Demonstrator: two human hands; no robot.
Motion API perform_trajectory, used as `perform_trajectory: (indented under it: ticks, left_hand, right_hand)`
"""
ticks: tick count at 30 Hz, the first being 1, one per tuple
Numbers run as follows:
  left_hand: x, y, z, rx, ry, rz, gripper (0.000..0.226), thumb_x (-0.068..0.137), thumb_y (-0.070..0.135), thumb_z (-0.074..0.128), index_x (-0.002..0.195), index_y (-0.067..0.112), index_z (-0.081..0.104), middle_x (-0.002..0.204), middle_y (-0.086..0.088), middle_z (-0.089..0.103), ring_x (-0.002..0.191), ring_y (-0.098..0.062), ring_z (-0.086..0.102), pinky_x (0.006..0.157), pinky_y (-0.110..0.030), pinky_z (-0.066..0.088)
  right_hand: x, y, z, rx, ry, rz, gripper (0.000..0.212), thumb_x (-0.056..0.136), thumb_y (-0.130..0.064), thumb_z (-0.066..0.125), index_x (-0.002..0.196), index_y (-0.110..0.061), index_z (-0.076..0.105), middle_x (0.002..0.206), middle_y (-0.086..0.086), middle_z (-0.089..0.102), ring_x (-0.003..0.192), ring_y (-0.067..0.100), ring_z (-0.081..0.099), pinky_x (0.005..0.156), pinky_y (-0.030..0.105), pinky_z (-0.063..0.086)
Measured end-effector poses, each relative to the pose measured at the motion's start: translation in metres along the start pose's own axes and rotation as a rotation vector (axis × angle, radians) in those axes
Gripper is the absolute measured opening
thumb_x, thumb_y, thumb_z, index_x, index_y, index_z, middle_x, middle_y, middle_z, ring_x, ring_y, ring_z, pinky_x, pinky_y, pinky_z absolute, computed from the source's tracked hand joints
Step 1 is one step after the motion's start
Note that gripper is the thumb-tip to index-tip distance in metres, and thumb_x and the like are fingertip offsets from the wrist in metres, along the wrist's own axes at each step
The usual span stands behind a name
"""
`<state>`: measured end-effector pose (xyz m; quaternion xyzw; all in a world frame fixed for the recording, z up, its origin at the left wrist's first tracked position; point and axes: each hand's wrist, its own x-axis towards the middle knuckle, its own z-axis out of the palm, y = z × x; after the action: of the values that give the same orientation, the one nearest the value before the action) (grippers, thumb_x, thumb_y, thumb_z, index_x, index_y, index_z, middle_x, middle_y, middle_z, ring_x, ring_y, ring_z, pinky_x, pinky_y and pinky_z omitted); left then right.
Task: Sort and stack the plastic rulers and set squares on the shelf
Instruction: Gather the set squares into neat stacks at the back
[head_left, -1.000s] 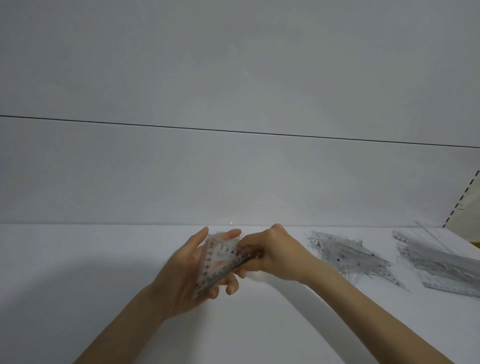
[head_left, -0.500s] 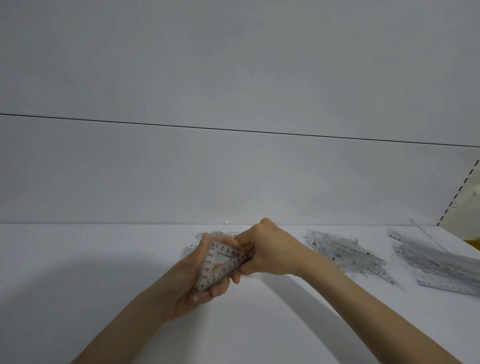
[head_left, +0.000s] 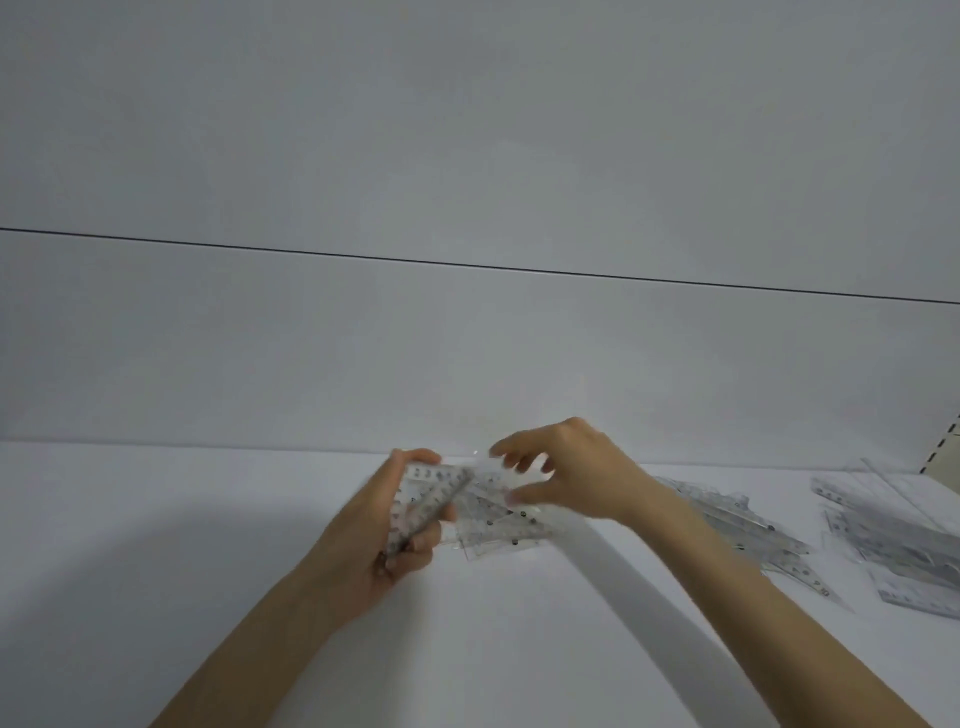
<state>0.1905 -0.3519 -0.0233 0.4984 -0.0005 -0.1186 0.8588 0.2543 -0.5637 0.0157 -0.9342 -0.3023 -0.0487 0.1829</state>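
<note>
A small stack of clear plastic triangular set squares (head_left: 427, 496), printed with black scales, is held tilted above the white shelf (head_left: 156, 545) in the left hand (head_left: 387, 540). One fingertip (head_left: 415, 457) caps the stack's upper corner. The other fingers curl round its lower long edge from underneath, so the stack is clamped between them with its face turned towards the camera.

Just right of it, partly behind that hand's fingertips, a loose pile of clear set squares (head_left: 493, 527) lies flat on the shelf. The right hand (head_left: 571, 473) hovers over this pile with its fingers apart and loosely bent, blurred by motion and holding nothing that shows. Its thumb tip (head_left: 519, 499) is low, at the pile's far edge. Whether it touches the plastic cannot be told.

Further right, passing behind the right forearm, a heap of longer clear set squares (head_left: 737, 525) is fanned across the shelf. Beyond that, near the right edge, lies a pile of clear straight rulers (head_left: 898, 545) — well apart from both hands.

Behind everything stands a plain grey-white back panel (head_left: 467, 353), crossed by a thin dark seam (head_left: 467, 265).
</note>
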Motion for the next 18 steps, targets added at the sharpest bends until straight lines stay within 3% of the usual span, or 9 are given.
perform_trajectory:
  ticks: [2, 5, 8, 11, 15, 18]
  left_hand:
    - [0.004, 0.006, -0.008, -0.044, 0.122, 0.060, 0.032, 0.095, 0.046, 0.039, 0.105, 0.019, 0.054, 0.069, -0.017, 0.057, 0.036, -0.011, 0.037, 0.030, -0.011, 0.024]
    - [0.005, 0.010, -0.012, -0.024, 0.199, 0.068, 0.034, 0.098, 0.047, 0.035, 0.105, 0.020, 0.054, 0.067, -0.016, 0.059, 0.036, -0.011, 0.037, 0.031, -0.012, 0.023]
    - [0.005, 0.008, -0.011, 0.014, 0.227, 0.044, 0.031, 0.098, 0.045, 0.038, 0.105, 0.020, 0.056, 0.068, -0.017, 0.061, 0.038, -0.014, 0.038, 0.032, -0.013, 0.025]
    - [0.006, 0.008, -0.014, 0.016, 0.264, 0.029, 0.025, 0.097, 0.039, 0.041, 0.103, 0.021, 0.058, 0.069, -0.017, 0.062, 0.040, -0.015, 0.039, 0.032, -0.014, 0.027]
    - [0.007, 0.010, -0.017, 0.000, 0.316, 0.028, 0.020, 0.095, 0.034, 0.045, 0.098, 0.021, 0.059, 0.067, -0.017, 0.062, 0.040, -0.017, 0.040, 0.032, -0.014, 0.028]
    - [0.007, 0.010, -0.016, -0.011, 0.323, 0.022, 0.020, 0.094, 0.034, 0.045, 0.097, 0.020, 0.060, 0.066, -0.017, 0.061, 0.040, -0.017, 0.041, 0.032, -0.013, 0.028]
  right_hand:
    - [-0.001, 0.022, -0.002, 0.008, 0.057, 0.097, 0.037, 0.081, -0.037, 0.074, 0.116, -0.028, 0.068, 0.105, -0.011, 0.070, 0.093, 0.004, 0.062, 0.085, 0.032, 0.053]
    - [-0.005, 0.036, 0.012, -0.016, -0.080, 0.164, 0.041, 0.081, -0.044, 0.072, 0.118, -0.028, 0.067, 0.121, -0.009, 0.066, 0.109, 0.011, 0.058, 0.090, 0.031, 0.049]
    - [-0.004, 0.031, 0.028, -0.013, -0.147, 0.164, 0.043, 0.082, -0.044, 0.071, 0.120, -0.026, 0.067, 0.123, -0.011, 0.063, 0.113, 0.009, 0.054, 0.092, 0.032, 0.047]
    - [0.002, 0.031, 0.035, 0.021, -0.072, 0.200, 0.031, 0.079, -0.033, 0.074, 0.110, -0.027, 0.071, 0.106, -0.010, 0.068, 0.097, 0.006, 0.059, 0.085, 0.029, 0.050]
    - [0.005, 0.038, 0.038, 0.192, -0.005, 0.280, 0.015, 0.072, -0.020, 0.079, 0.079, -0.028, 0.069, 0.082, -0.006, 0.070, 0.081, 0.011, 0.065, 0.077, 0.029, 0.054]
    - [0.002, 0.039, 0.028, 0.366, 0.071, 0.314, 0.020, 0.075, -0.010, 0.079, 0.067, -0.019, 0.063, 0.066, -0.004, 0.069, 0.068, 0.011, 0.066, 0.066, 0.020, 0.047]
